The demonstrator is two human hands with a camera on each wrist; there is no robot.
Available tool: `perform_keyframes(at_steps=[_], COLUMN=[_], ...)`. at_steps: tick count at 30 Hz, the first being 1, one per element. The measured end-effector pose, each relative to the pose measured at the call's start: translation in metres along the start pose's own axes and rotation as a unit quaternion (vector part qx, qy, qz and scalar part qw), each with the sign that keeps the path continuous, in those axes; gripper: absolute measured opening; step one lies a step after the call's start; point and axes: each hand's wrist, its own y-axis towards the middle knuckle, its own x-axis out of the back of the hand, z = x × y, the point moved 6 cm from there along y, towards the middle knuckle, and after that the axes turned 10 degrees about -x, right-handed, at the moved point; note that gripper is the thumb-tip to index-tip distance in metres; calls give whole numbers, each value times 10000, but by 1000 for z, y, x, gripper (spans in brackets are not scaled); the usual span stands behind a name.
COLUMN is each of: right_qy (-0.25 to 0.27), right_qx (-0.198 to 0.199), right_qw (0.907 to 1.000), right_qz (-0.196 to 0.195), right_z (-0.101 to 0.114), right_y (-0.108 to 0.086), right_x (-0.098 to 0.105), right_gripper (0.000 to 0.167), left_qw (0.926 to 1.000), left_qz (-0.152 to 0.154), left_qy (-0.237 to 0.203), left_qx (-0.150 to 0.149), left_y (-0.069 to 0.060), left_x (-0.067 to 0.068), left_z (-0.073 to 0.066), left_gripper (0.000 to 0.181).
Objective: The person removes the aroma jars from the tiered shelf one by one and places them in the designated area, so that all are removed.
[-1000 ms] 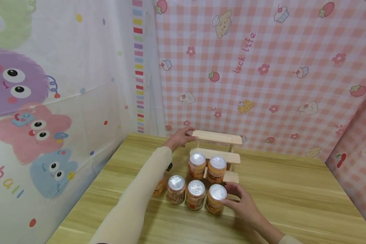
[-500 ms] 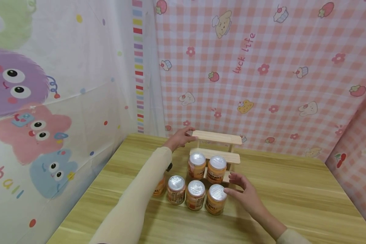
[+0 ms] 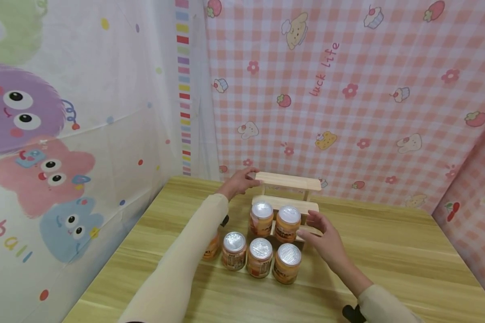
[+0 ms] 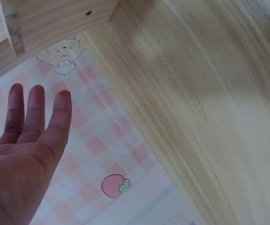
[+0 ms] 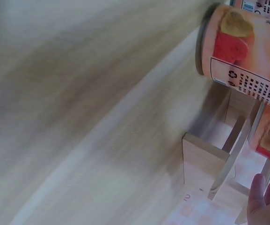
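My left hand (image 3: 240, 183) grips the left end of the top plank of a small three-tier wooden shelf (image 3: 288, 180), thumb in front and fingers at the back. In the left wrist view, several fingers extend past the shelf's end. On its lowest tier stand two orange-labelled cans with silver lids, a left can (image 3: 261, 220) and a right can (image 3: 287, 224). My right hand (image 3: 327, 240) is spread at the right can's side, thumb by its front; whether it touches is unclear. The right wrist view shows its fingertips (image 5: 256, 187) straight near the planks.
In front of the shelf stands a row of similar cans, the rightmost can (image 3: 287, 264) nearest my right hand. A further can (image 3: 211, 249) is partly hidden by my left sleeve. The wooden table (image 3: 388, 269) meets a pink checked cloth (image 3: 347, 116) behind.
My right hand has left the rightmost front can and moved back and up to the right can on the shelf. My left hand stays in place, and the cans have not moved.
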Motion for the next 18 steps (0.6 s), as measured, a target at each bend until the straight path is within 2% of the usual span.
perform_keyframes(at_steps=[6, 10, 18], right_qy=[58, -87, -169], right_qx=[-12, -29, 57], right_qw=[9999, 9998, 9997], right_qz=[121, 160, 157], right_z=[1, 1, 5], right_y=[12, 16, 20], right_x=[-10, -16, -25], right_gripper=[77, 82, 83], left_qw=[10000, 10000, 10000], left_qz=[24, 56, 49], left_qy=[41, -25, -32], left_qx=[-31, -13, 15], left_y=[-2, -3, -3], left_x=[-1, -2, 0], left_z=[-1, -2, 0], left_gripper=[54, 55, 55])
